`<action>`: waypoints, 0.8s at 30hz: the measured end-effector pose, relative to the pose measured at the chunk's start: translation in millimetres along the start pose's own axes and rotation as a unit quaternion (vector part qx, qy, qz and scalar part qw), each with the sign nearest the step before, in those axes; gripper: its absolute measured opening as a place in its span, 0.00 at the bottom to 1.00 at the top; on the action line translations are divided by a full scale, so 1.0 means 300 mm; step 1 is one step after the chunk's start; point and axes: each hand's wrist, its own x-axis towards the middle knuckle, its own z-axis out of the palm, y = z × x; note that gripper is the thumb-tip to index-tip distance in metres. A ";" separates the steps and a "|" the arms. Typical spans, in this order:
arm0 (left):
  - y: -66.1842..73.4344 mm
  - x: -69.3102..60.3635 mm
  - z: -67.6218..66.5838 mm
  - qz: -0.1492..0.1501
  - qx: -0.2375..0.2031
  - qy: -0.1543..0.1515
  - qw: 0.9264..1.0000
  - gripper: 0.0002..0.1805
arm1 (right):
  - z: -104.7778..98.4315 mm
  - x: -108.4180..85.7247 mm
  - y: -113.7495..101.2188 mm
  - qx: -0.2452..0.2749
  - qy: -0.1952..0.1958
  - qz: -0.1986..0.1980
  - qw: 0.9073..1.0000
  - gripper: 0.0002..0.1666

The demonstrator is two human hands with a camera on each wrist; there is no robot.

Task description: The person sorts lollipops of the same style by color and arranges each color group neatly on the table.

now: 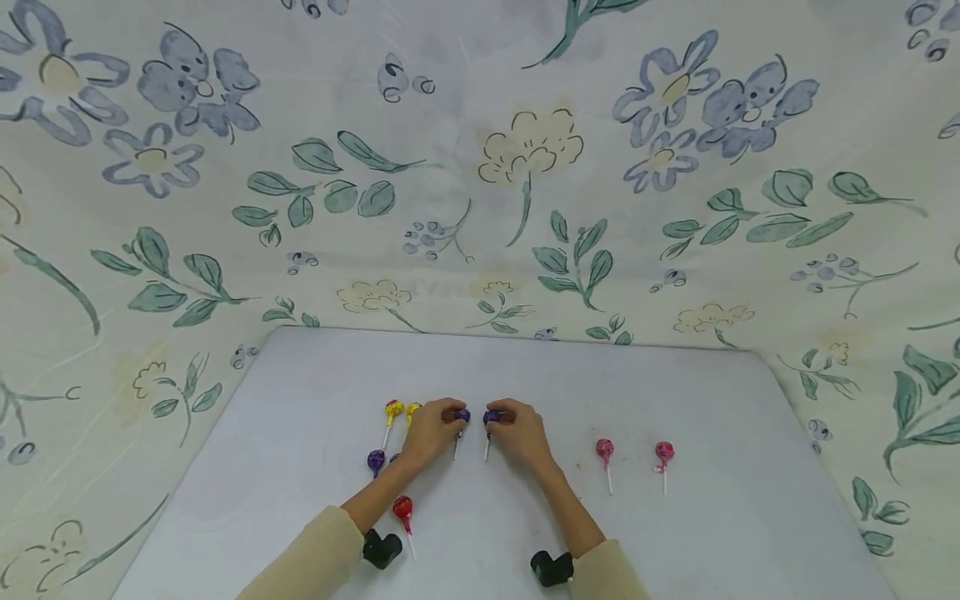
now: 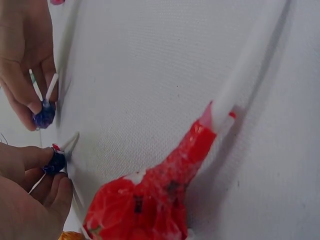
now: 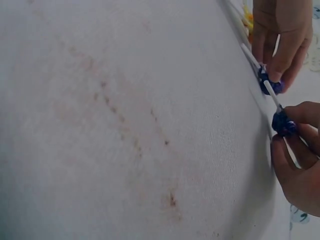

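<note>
Near the middle of the white table, my left hand [image 1: 429, 435] pinches a purple-wrapped lollipop [image 1: 462, 415] by its head, white stick pointing down toward me. Just to the right, the fingers of my right hand [image 1: 522, 435] pinch a second purple lollipop [image 1: 492, 416] the same way. A small gap separates the two heads. Both wrist views show the wrapped heads between thumb and fingers, seen as a blue-purple lollipop [image 2: 54, 163] in the left wrist view and another lollipop [image 3: 284, 123] in the right one. Whether the sticks touch the table cannot be told.
Left of my hands lie yellow lollipops [image 1: 393, 408], purple lollipops [image 1: 376, 460] partly behind my left hand, and a red lollipop [image 1: 402, 506] by the left wrist. Two pink lollipops [image 1: 604, 448] lie to the right. Floral cloth [image 1: 480, 208] hangs behind the table [image 1: 712, 400].
</note>
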 end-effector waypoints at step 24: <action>-0.017 -0.004 -0.003 0.029 -0.014 0.002 0.999 0.14 | 0.054 0.020 -0.015 -0.014 -0.012 -0.012 1.000 0.16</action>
